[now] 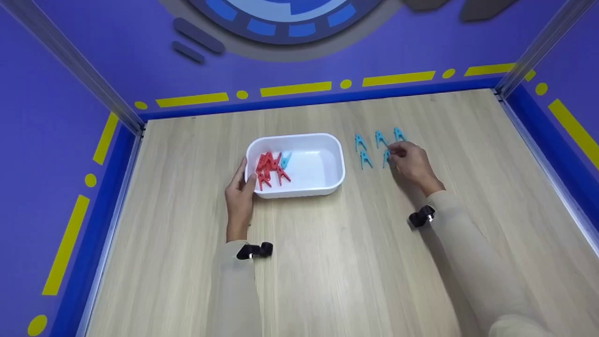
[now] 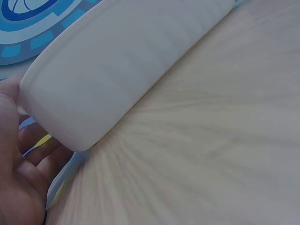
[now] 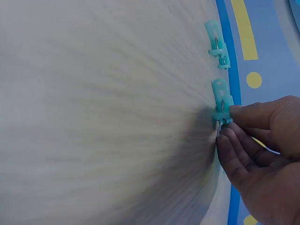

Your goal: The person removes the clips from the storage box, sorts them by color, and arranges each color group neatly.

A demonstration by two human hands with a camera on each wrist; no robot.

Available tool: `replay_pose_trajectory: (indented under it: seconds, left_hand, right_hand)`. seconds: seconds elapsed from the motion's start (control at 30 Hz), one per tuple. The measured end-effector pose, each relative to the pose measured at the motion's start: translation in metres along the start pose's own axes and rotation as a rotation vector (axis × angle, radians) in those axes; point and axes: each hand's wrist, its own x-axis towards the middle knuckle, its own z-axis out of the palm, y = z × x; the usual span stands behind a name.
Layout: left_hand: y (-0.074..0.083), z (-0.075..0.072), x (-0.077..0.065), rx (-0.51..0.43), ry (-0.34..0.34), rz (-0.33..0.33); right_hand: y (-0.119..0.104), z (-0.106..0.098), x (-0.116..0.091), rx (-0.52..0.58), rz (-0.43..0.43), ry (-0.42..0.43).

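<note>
A white plastic basin [image 1: 299, 191] stands on the table with several red clothespins [image 1: 267, 162] and a pale teal clothespin [image 1: 286, 160] at its left end. My left hand [image 1: 240, 196] grips the basin's left wall, the thumb over the rim and the fingers along the outside. In the left wrist view the left hand [image 2: 23, 159] is partly cut off at the edge. To the right of the basin, my right hand [image 1: 412, 164] pinches a teal clothespin [image 1: 386, 157] that lies on the table. The right wrist view shows its thumb and fingertips at the end of this clothespin [image 3: 221, 96].
Several other teal clothespins lie about the right hand, among them one nearer the basin [image 1: 365, 159] and one at the back [image 1: 398, 134]. Blue-purple panels [image 1: 299, 70] enclose the wooden table [image 1: 327, 262] at the back and sides.
</note>
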Motion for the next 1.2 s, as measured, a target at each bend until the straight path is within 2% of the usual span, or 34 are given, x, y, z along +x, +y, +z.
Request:
replay_pose_trajectory:
  seconds: [0.2, 0.5, 0.77, 1.2]
  left_hand:
    - [0.001, 0.0, 0.0, 0.007, 0.0, -0.008]
    - [0.0, 0.0, 0.0, 0.011, 0.0, 0.001]
    - [0.0, 0.0, 0.0, -0.012, -0.004, 0.012]
    - [0.0, 0.0, 0.0, -0.04, -0.006, 0.0]
  right_hand:
    - [-0.001, 0.0, -0.003, -0.007, 0.008, 0.006]
    - [-0.006, 0.003, -0.011, -0.065, 0.053, -0.034]
    - [-0.005, 0.006, -0.008, -0.08, 0.007, -0.009]
    - [-0.006, 0.006, -0.008, -0.084, 0.013, -0.007]
